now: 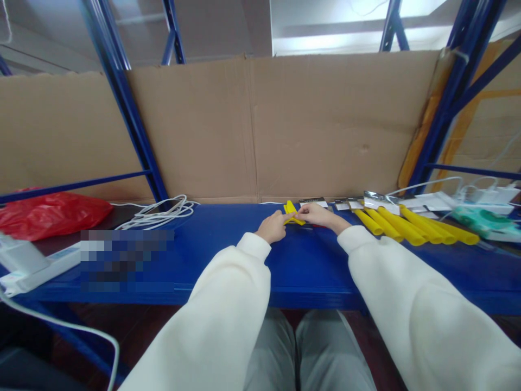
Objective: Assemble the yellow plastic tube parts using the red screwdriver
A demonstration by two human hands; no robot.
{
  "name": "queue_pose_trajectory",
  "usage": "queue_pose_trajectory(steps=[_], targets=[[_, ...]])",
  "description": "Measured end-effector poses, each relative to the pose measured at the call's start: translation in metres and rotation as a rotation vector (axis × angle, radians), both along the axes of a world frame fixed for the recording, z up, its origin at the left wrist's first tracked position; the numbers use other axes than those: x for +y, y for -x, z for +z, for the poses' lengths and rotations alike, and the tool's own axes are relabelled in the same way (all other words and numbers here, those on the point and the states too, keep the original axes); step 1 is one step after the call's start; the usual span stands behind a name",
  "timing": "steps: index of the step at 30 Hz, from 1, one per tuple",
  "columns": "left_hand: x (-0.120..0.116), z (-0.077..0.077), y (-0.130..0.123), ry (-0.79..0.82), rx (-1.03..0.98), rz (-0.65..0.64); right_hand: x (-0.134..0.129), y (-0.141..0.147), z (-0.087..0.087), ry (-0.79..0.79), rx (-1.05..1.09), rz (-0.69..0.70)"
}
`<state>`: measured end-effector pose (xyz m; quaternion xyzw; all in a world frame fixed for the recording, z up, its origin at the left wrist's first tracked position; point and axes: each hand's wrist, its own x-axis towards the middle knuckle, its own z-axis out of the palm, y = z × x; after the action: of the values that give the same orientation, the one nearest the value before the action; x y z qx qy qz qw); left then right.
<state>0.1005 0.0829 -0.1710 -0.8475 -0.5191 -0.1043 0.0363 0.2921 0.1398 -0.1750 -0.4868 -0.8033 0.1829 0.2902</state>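
So we're sat at a blue table (220,247), smooth and a bit shiny, and clock directions here run from our lap with 12 dead ahead. The yellow piece (290,207) is at 12, toward the far side: small, bright, kind of folded or flared, though its exact shape is partly hidden by fingers. Our right hand (319,215) has it pinched at the fingertips. Our left hand (272,227) lays its index finger against it from the other side, and we can't tell if that one's really gripping.

Around 1 to 2 o'clock there's a row of yellow tubes (401,224), long, round and smooth, with flat, shiny packets (381,202) at their far ends.

Room-wise, blue surface runs out from our left hand to the coiled white cable (157,217) at 11, and also between us and the straight front edge. The tubes crowd the right side, and the ribbed tan cardboard (325,125) walls off 12. Crinkly red plastic bag (57,214) at 10.

Writing? Packets seem printed, but it's too small for us to read.
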Motion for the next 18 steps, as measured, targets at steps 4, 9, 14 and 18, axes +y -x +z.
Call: queue_pose_trajectory(steps=[4,9,14,18], targets=[[0.001,0.0,0.0,0.002,0.022,-0.053,0.002,-0.002,-0.001,0.059,0.103,-0.019],[0.002,-0.002,-0.002,0.016,0.011,-0.059,-0.003,-0.002,0.0,0.021,0.199,-0.078],[0.001,-0.002,-0.002,0.009,-0.015,-0.024,-0.004,-0.006,0.004,-0.079,0.208,-0.23],[-0.002,0.001,-0.001,0.02,-0.036,0.071,0.003,-0.015,0.004,-0.156,0.25,-0.342]])
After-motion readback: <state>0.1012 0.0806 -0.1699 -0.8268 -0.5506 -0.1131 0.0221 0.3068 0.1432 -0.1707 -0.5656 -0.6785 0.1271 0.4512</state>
